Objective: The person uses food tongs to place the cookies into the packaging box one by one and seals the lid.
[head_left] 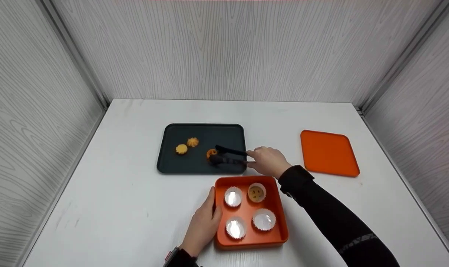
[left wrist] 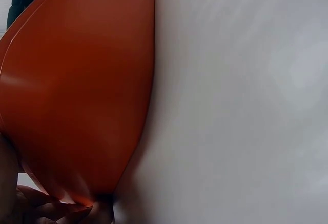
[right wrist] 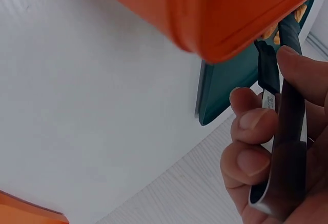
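Note:
My right hand (head_left: 269, 161) grips black tongs (head_left: 231, 150) over the dark green tray (head_left: 194, 168). The tong tips are at a small orange-brown biscuit (head_left: 211, 152) and partly cover it. A round yellow biscuit (head_left: 181, 149) and a star-shaped biscuit (head_left: 192, 142) lie on the tray's left half. My left hand (head_left: 204, 224) holds the orange box (head_left: 246, 243) by its left wall. Inside stand several white paper cups; the back-right one contains a round tan biscuit (head_left: 256, 193) with small holes. The right wrist view shows the tongs' handle (right wrist: 289, 167) between thumb and curled fingers.
A flat orange lid or tray (head_left: 330, 152) lies at the right of the white table (head_left: 135, 207). Grey wood-grain panels (head_left: 209, 48) wall in the table at the back and both sides. The box stands close in front of the green tray.

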A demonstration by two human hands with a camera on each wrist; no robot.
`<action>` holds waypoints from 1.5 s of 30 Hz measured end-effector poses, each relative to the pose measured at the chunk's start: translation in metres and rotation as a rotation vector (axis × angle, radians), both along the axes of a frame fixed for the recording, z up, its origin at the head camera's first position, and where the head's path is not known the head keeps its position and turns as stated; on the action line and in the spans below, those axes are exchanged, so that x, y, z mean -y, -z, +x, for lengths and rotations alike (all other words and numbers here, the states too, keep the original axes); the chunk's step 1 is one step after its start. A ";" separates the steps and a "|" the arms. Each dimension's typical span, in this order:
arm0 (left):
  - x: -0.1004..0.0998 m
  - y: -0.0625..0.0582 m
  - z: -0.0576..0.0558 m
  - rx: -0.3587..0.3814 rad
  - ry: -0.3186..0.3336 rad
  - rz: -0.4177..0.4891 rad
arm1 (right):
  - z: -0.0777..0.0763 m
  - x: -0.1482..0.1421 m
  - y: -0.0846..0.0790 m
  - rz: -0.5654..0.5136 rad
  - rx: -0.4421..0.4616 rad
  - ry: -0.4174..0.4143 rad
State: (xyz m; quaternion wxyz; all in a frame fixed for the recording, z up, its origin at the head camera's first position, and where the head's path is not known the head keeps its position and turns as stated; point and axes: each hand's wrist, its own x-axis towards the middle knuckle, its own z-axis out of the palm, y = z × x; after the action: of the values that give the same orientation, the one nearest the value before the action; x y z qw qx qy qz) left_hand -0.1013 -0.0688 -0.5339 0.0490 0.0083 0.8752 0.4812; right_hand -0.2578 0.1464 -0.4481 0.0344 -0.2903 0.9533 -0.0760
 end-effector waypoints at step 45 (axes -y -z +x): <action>0.001 0.000 -0.001 0.042 0.006 0.008 | 0.007 0.011 0.008 -0.046 -0.053 0.009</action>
State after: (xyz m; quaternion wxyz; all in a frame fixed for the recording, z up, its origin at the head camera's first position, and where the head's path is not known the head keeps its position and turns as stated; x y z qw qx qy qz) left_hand -0.1023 -0.0694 -0.5338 0.0690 0.0011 0.8720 0.4846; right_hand -0.2511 0.1355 -0.4561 0.0019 -0.2884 0.9532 -0.0903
